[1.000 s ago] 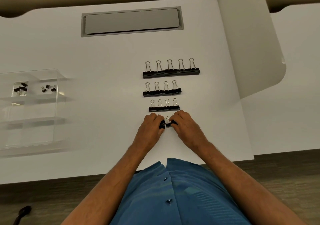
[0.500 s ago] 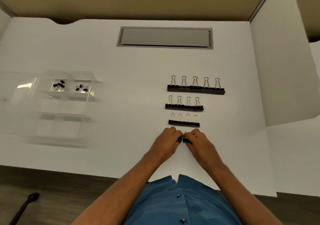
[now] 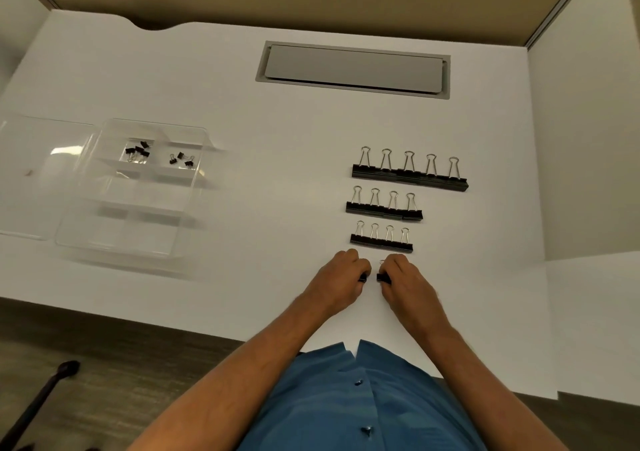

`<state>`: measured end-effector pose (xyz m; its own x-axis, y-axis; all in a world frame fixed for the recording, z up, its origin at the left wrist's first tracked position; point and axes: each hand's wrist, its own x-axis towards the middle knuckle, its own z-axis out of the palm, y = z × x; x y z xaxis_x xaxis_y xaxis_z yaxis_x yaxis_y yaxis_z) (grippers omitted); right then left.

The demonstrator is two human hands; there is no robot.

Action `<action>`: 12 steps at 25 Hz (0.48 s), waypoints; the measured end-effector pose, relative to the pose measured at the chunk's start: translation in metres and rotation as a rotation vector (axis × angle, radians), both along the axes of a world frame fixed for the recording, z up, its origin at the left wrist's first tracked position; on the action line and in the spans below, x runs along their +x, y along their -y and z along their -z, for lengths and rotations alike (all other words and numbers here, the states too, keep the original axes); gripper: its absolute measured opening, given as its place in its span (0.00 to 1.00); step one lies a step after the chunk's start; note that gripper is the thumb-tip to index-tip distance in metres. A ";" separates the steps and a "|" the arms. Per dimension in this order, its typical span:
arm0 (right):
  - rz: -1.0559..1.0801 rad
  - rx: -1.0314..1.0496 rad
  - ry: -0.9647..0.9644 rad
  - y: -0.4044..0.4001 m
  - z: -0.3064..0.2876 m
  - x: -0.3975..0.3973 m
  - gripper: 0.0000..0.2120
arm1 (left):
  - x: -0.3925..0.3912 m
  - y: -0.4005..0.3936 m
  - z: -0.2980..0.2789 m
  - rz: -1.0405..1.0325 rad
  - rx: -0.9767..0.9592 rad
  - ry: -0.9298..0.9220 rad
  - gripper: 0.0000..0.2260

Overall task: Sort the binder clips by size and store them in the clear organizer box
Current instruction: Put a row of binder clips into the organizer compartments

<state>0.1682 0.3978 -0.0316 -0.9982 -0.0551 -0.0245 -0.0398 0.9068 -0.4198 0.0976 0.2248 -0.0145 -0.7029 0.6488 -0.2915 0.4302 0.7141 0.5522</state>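
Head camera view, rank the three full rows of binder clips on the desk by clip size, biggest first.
1. Far row, five clips.
2. Middle row, four clips.
3. Near row, four clips.
The far row lies farthest from the camera yet looks largest, so the order seems safe.

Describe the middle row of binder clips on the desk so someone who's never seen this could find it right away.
Start at the grey rectangular hatch set into the white desk and come toward the person. Three rows of black binder clips lie below it; the middle row is second from the hatch. It has four clips, unlike the five-clip far row, and is wider than the four-clip near row.
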 end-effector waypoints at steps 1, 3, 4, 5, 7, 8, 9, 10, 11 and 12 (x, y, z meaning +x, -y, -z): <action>-0.001 0.008 0.004 0.001 -0.001 0.000 0.11 | 0.000 0.002 -0.001 0.001 -0.006 0.007 0.09; 0.012 0.003 0.040 0.004 -0.002 0.000 0.12 | 0.000 0.007 -0.003 0.001 -0.006 0.016 0.09; 0.019 -0.003 0.064 0.006 -0.002 0.000 0.12 | 0.000 0.010 -0.003 -0.001 -0.001 0.021 0.09; 0.021 -0.007 0.089 0.008 -0.003 0.000 0.13 | 0.000 0.013 -0.003 -0.003 0.006 0.027 0.09; 0.019 -0.003 0.142 0.011 -0.006 0.000 0.14 | 0.001 0.020 -0.003 -0.012 0.015 0.045 0.09; 0.016 -0.002 0.167 0.012 -0.007 0.000 0.13 | 0.002 0.024 -0.003 -0.018 0.020 0.055 0.09; 0.012 -0.004 0.187 0.012 -0.009 -0.001 0.12 | 0.002 0.027 -0.003 -0.025 0.025 0.065 0.09; 0.010 -0.006 0.203 0.013 -0.011 -0.001 0.10 | 0.002 0.030 -0.003 -0.034 0.031 0.075 0.09; 0.018 -0.016 0.217 0.014 -0.013 -0.001 0.09 | 0.003 0.033 -0.005 -0.043 0.036 0.082 0.09; 0.038 -0.047 0.238 0.015 -0.015 -0.003 0.08 | 0.003 0.036 -0.006 -0.053 0.042 0.087 0.09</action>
